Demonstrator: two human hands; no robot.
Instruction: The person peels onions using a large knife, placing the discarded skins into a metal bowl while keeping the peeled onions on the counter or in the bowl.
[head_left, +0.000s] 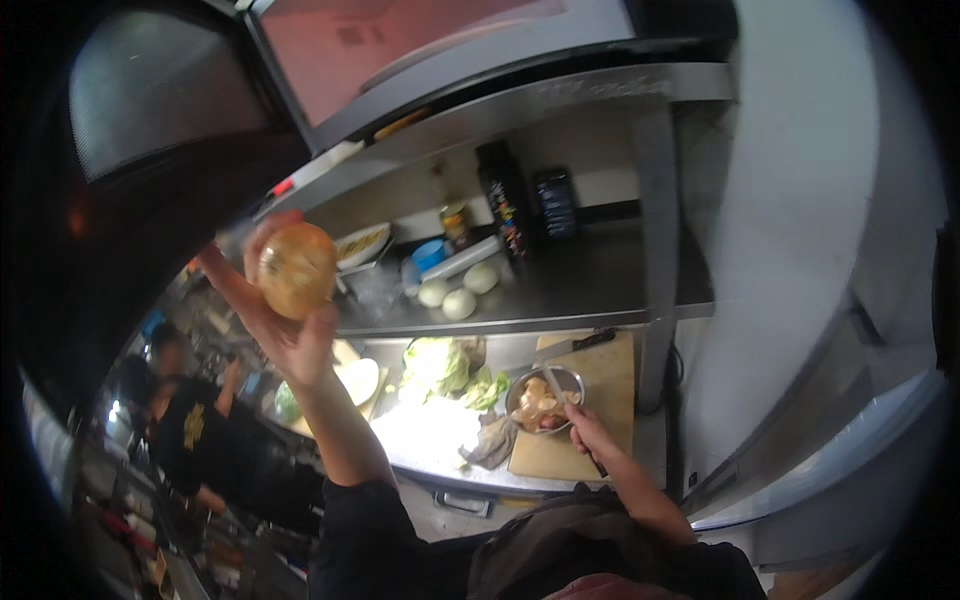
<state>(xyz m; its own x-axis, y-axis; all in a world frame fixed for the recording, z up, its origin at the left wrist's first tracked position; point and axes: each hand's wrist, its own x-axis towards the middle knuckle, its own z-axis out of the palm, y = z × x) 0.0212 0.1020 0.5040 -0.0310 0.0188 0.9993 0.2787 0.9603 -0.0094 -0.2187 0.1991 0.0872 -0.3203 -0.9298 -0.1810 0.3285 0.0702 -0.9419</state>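
An unpeeled onion (298, 271) with golden skin is held up high in my left hand (304, 349), well above the counter. My right hand (589, 433) grips a knife (556, 385), its blade lying over a steel bowl (513, 415). Brown onion skins (534, 405) fill much of that bowl, which sits on a yellowish cutting board (607, 390). Near the board's far edge lies a second knife with a black handle (594, 340). A crumpled cloth (491, 441) rests beside the bowl. Three peeled white onions (459, 304) stand on the shelf above.
Lettuce (439, 367) lies on the steel counter left of the bowl. The shelf (600, 277) holds a blue cup (429, 256), a dark bottle (504, 199) and a tray of food (364, 245). A steel post (658, 225) rises at right. Another person (199, 427) works at left.
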